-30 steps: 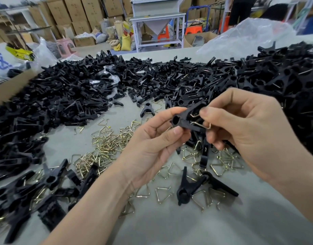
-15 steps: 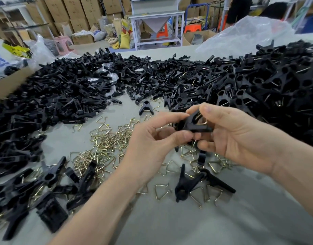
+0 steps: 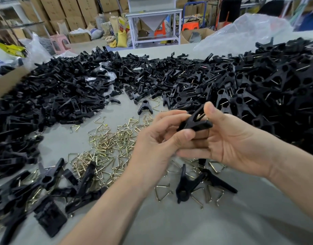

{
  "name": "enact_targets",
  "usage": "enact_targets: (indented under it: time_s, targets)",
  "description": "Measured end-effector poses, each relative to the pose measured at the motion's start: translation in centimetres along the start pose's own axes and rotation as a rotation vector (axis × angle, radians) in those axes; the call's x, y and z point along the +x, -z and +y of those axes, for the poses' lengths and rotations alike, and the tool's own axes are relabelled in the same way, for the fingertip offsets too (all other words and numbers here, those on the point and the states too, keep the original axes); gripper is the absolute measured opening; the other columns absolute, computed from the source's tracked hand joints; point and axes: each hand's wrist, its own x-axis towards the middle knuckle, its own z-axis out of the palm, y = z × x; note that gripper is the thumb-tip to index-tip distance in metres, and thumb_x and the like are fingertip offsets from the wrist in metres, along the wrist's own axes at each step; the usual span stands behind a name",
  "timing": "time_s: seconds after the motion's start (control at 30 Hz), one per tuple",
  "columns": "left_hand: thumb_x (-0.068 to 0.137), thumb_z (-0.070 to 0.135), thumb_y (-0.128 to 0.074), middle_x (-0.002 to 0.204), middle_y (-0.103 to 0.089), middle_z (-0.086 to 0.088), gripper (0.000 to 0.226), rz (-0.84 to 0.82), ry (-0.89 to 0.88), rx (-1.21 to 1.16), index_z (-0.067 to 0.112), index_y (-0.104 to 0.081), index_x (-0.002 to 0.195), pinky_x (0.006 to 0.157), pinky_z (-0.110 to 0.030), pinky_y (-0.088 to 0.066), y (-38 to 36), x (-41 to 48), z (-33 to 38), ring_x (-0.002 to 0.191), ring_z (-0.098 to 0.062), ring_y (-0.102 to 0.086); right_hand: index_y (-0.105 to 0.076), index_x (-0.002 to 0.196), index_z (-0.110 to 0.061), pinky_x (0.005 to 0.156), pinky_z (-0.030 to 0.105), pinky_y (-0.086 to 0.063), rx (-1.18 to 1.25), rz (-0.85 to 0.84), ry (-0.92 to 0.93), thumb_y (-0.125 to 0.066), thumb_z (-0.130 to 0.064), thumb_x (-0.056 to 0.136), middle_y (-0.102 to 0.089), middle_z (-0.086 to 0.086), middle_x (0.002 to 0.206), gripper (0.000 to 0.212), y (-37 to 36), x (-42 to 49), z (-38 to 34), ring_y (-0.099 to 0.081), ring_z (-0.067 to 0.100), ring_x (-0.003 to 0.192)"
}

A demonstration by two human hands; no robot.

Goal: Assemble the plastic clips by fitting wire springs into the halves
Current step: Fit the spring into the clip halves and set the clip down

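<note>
Step in hand: seating the spring. Both hands hold one black clip (image 3: 194, 123) up over the table (image 3: 187, 227), above and just right of the loose springs (image 3: 106, 144).

- Grip, left hand (image 3: 157, 138): pinches the nose end, thumb on top, fingers curled under.
- Grip, right hand (image 3: 231, 144): thumb tip on the upper tail, fingers curled beneath the lower one.
- Tails stand apart in a V, with a bit of wire (image 3: 201, 116) showing in the gap. Can't tell whether both wire legs are hooked in, since the thumbs cover the seats.

My read: this clip is nearly done.

Next move calls for a firm press to snap the wire home, then a quick squeeze check. After that it goes to the finished pile (image 3: 276, 89) at right, and a fresh pair comes from the halves (image 3: 63, 96) at left.

Risk: an unseated leg springs out.
</note>
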Motion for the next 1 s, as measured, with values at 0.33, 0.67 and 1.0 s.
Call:
enact_targets:
  time_s: [0.33,0.67,1.0]
  targets:
    - [0.071,0.018,-0.072,0.11,-0.068,0.003,0.024,-0.025,-0.035,0.08,0.02,-0.074,0.095,0.093,-0.028,-0.051,0.1,0.0,0.4,0.107,-0.015,-0.064,-0.076,0.093,-0.005,0.074,0.028,-0.057,0.003,0.038,0.064,-0.073,-0.042,0.066,-0.071,0.02,0.1,0.045,-0.1,0.3,0.9,-0.07,0.026,0.093]
    - [0.072,0.03,-0.071,0.111,-0.066,0.008,0.029,-0.048,-0.067,0.067,0.022,-0.074,0.1,0.087,-0.034,-0.055,0.2,-0.1,0.1,0.109,-0.016,-0.063,-0.075,0.088,-0.003,0.074,0.025,-0.056,-0.014,0.011,0.171,-0.062,-0.033,0.077,-0.073,0.015,0.093,0.035,-0.4,0.3,1.4,-0.07,0.021,0.091]
    - [0.078,0.028,-0.067,0.111,-0.068,-0.002,0.016,0.02,-0.029,0.152,0.026,-0.071,0.094,0.085,-0.046,-0.056,0.0,-0.1,0.3,0.1,-0.023,-0.067,-0.075,0.095,-0.018,0.072,0.026,-0.057,-0.127,0.038,0.147,-0.07,-0.053,0.076,-0.073,0.012,0.098,0.04,-0.2,0.6,1.3,-0.07,0.022,0.089]
